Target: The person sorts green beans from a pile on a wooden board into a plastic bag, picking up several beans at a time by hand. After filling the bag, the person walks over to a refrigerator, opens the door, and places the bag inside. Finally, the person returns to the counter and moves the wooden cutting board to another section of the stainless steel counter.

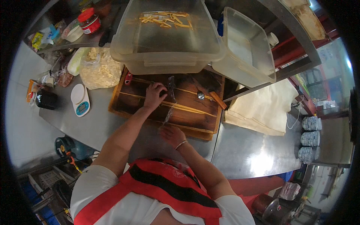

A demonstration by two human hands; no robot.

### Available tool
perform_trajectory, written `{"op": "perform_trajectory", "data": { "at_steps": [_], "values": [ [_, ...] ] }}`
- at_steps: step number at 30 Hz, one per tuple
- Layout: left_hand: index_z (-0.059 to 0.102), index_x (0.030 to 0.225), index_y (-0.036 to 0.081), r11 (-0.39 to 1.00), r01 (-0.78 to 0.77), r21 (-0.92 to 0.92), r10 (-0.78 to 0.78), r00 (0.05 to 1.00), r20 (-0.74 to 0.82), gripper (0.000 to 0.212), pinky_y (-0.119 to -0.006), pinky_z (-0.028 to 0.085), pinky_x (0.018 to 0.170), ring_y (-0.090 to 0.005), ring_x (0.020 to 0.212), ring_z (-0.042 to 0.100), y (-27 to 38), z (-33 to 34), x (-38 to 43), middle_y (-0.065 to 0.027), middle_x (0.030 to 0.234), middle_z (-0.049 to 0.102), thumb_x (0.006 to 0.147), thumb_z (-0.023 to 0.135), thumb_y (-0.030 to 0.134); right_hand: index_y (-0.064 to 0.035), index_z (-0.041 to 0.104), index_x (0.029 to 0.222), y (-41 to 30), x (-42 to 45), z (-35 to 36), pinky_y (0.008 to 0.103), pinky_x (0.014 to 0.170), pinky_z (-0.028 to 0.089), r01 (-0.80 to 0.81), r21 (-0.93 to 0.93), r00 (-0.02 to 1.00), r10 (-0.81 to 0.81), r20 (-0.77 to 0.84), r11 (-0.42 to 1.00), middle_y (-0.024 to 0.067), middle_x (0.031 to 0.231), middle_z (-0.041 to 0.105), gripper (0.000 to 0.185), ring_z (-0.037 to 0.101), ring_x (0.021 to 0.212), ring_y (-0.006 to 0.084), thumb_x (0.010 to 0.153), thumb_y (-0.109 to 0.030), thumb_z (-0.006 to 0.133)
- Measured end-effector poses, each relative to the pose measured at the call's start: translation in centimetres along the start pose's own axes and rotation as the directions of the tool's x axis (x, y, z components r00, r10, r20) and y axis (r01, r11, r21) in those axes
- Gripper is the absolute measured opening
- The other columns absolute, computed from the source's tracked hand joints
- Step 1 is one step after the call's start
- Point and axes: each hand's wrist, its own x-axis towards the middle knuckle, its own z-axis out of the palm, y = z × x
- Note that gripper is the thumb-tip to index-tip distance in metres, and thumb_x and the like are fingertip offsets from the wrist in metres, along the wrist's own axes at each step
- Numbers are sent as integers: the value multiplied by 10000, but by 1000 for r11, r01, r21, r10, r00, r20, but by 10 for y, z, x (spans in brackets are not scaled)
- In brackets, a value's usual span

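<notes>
A crumpled strip of clear plastic film (171,108) runs across a dark brown wooden board (135,105) with paler edges. Beside the film's upper part, my left hand (154,95) hovers over the board with curled fingers; a dark gap shows between thumb and fingers. I cannot tell whether the fingertips pinch the film. At the board's front edge, my right hand (173,135) has its fingertips at the film's lower end, slightly blurred, so its grip is unclear. A metal spoon (200,95) and a wooden handle (218,100) lie on the board's right side.
Overhead, a shelf holds a translucent bin (168,63) with yellowish strips (166,19) and another bin (244,47). To the left are a kitchen scale (80,99) and a bag of pale shredded food (101,70). Right are cream cloth (261,109) and stacked bowls (310,139).
</notes>
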Motion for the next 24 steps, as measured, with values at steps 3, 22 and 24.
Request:
{"op": "perform_trajectory", "data": {
  "at_steps": [3,22,24],
  "values": [
    [620,887,111,978,49,-203,-28,994,106,147,-468,403,878,-301,1005,523,-11,1,-4,-70,1021,565,807,702,204,65,407,1314,-2,-6,15,509,1048,379,-12,0,1000,12,-20,1000,256,1329,477,472,471,1213,403,984,-269,352],
    [587,998,44,905,-56,-422,118,985,124,180,-448,416,870,-336,992,515,105,-11,-143,-122,1046,569,822,621,50,-27,517,1208,10,49,-33,429,1011,423,41,298,999,-47,12,954,145,1199,570,382,534,1107,297,1011,-289,322],
    [579,1016,33,910,-101,-401,146,986,82,206,-441,426,872,-340,996,519,96,-24,-140,-137,1083,554,818,633,44,-20,531,1154,10,34,-20,435,953,457,57,260,998,-58,-1,964,147,1134,582,357,552,1050,293,1004,-285,345]
  ]
}}
